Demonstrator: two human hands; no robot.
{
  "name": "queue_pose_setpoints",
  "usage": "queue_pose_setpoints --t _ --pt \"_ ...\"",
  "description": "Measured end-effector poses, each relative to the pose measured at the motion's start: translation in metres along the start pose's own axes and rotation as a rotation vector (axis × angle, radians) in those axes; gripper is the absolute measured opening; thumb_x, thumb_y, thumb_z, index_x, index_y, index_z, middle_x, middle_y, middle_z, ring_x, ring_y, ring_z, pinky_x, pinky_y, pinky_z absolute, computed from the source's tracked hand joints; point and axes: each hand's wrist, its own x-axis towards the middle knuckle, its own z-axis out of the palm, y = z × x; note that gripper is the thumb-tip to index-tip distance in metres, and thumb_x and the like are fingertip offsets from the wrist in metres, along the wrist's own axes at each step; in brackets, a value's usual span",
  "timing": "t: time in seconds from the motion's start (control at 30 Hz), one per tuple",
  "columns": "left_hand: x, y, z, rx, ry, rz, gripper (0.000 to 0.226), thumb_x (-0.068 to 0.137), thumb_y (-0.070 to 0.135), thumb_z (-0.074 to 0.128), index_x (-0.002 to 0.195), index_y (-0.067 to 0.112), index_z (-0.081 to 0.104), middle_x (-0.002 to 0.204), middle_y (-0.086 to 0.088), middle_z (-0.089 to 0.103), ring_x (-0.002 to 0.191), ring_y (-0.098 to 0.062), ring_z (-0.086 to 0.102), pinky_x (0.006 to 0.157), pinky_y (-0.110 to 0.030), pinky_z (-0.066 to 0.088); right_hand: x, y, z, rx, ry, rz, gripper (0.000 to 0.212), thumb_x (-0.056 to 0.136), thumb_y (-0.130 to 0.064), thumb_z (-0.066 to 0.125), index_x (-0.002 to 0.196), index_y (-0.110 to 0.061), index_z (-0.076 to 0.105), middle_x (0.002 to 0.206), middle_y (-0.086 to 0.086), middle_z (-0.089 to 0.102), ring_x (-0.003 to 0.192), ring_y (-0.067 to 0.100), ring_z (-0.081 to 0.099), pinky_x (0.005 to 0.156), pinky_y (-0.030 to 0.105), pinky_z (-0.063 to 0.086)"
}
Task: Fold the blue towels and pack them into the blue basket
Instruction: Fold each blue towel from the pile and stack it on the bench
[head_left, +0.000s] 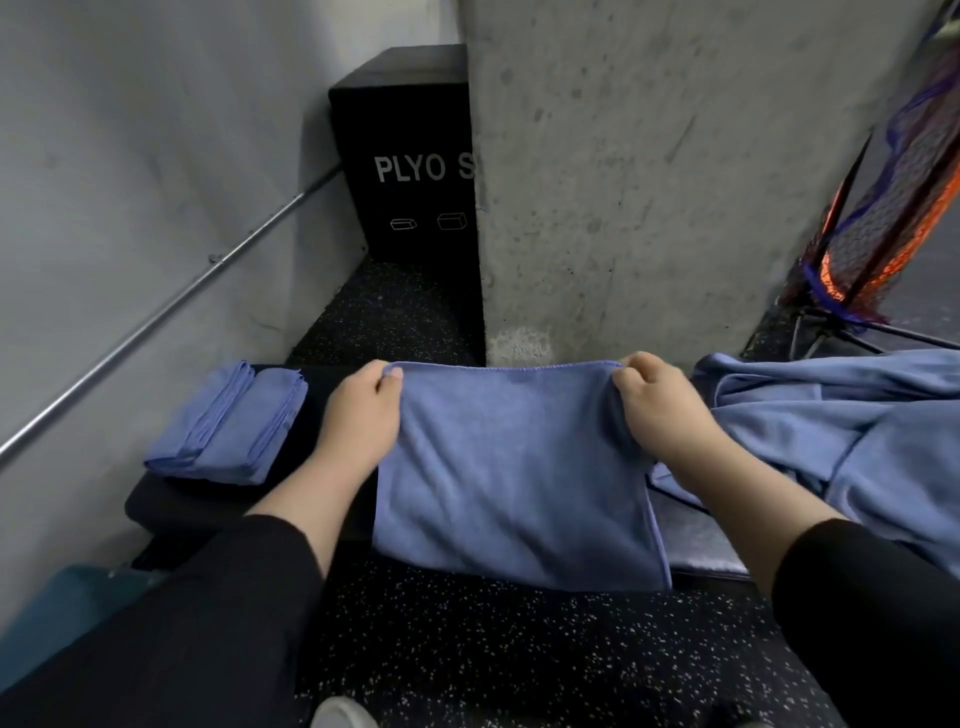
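Overhead, the head view shows both hands holding one blue towel (514, 467) up by its top edge, over the black bench (171, 499). The left hand (358, 410) pinches the top left corner between thumb and curled fingers, and the right hand (654, 405) grips the top right corner with its fingers curled round the cloth. The towel hangs doubled, its lower edge dropping past the front of the bench toward the speckled floor (467, 649). On the bench's left end lie two folded towels (228, 426), side by side and touching. To the right, a loose heap of unfolded blue towels (831, 431) spreads over the bench, just beside the right wrist. A blue-green shape at the lower left edge is too cut off to identify.
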Motion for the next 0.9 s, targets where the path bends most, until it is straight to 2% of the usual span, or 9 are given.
queue_pose_setpoints --t 0.1,0.23,0.37,0.47,0.53,0.63,0.73,0.8,0.9 --pt "0.001 -0.004 0.025 0.170 -0.111 0.017 0.032 0.105 0.030 0.042 0.090 0.009 0.062 0.088 -0.008 0.066 0.084 -0.029 0.059 0.073 -0.037 0.046 0.009 0.016 0.023 -0.162 -0.101 -0.011 0.019 0.099 -0.013 0.043 0.085 -0.006 0.053 0.077 0.008 0.057 0.077 0.028 0.051 0.063 0.033 0.028" --pt "0.000 -0.015 0.041 0.395 -0.239 0.019 0.032 0.106 0.035 0.039 0.078 0.022 0.047 0.092 -0.004 0.063 0.091 -0.028 0.056 0.089 -0.043 0.046 0.007 0.032 0.035 -0.359 -0.243 -0.004 0.020 0.099 -0.014 0.039 0.087 -0.006 0.052 0.086 0.017 0.062 0.082 0.034 0.056 0.066 0.035 0.036" --pt "-0.002 -0.017 0.031 0.511 -0.225 0.036 0.037 0.108 0.034 0.030 0.075 0.023 0.045 0.080 0.004 0.053 0.082 -0.022 0.048 0.083 -0.040 0.034 -0.003 0.025 0.032 -0.413 -0.265 0.025 0.023 0.102 -0.019 0.036 0.098 -0.006 0.055 0.092 0.014 0.061 0.087 0.033 0.057 0.074 0.035 0.042" --pt "-0.009 -0.020 0.019 0.523 -0.279 0.047 0.038 0.106 0.031 0.032 0.070 0.021 0.041 0.073 0.006 0.048 0.079 -0.025 0.050 0.076 -0.036 0.033 -0.015 0.019 0.025 -0.446 -0.331 0.016 0.025 0.103 -0.020 0.036 0.080 -0.017 0.044 0.094 0.008 0.056 0.090 0.029 0.056 0.075 0.032 0.041" --pt "-0.016 -0.024 0.009 0.498 -0.322 0.062 0.038 0.104 0.031 0.036 0.069 0.019 0.043 0.073 0.004 0.051 0.079 -0.027 0.055 0.070 -0.035 0.034 -0.024 0.017 0.020 -0.516 -0.421 0.008 0.024 0.103 -0.016 0.035 0.080 -0.014 0.042 0.106 0.010 0.057 0.098 0.031 0.057 0.076 0.033 0.040" --pt "-0.029 -0.028 -0.006 0.468 -0.365 0.066 0.036 0.101 0.030 0.040 0.068 0.016 0.046 0.074 -0.001 0.058 0.076 -0.026 0.057 0.062 -0.035 0.036 -0.034 0.016 0.014 -0.544 -0.459 -0.026 0.028 0.104 -0.026 0.036 0.079 -0.023 0.048 0.082 -0.001 0.052 0.086 0.024 0.053 0.080 0.034 0.046" --pt "-0.038 -0.031 -0.017 0.394 -0.386 0.058 0.036 0.101 0.027 0.044 0.068 0.012 0.046 0.072 -0.001 0.059 0.069 -0.020 0.053 0.059 -0.034 0.034 -0.039 0.017 0.010 -0.496 -0.427 -0.037 0.027 0.101 -0.025 0.040 0.076 -0.019 0.049 0.074 0.000 0.051 0.074 0.020 0.048 0.068 0.034 0.042" --pt "-0.039 -0.032 -0.024 0.175 -0.371 0.021 0.034 0.098 0.024 0.047 0.069 0.006 0.048 0.068 -0.001 0.055 0.067 -0.017 0.048 0.061 -0.034 0.034 -0.035 0.017 0.003 -0.299 -0.317 -0.016 0.031 0.096 -0.021 0.043 0.066 -0.015 0.042 0.063 0.000 0.045 0.063 0.017 0.039 0.057 0.034 0.032" --pt "-0.028 -0.024 -0.032 -0.231 -0.202 -0.053 0.033 0.092 0.026 0.049 0.085 -0.005 0.061 0.076 -0.003 0.057 0.075 -0.012 0.049 0.069 -0.033 0.038 -0.022 0.010 -0.005 0.124 -0.099 0.072 0.025 0.082 -0.030 0.044 0.066 -0.010 0.044 0.062 0.001 0.037 0.065 0.017 0.033 0.059 0.037 0.028"
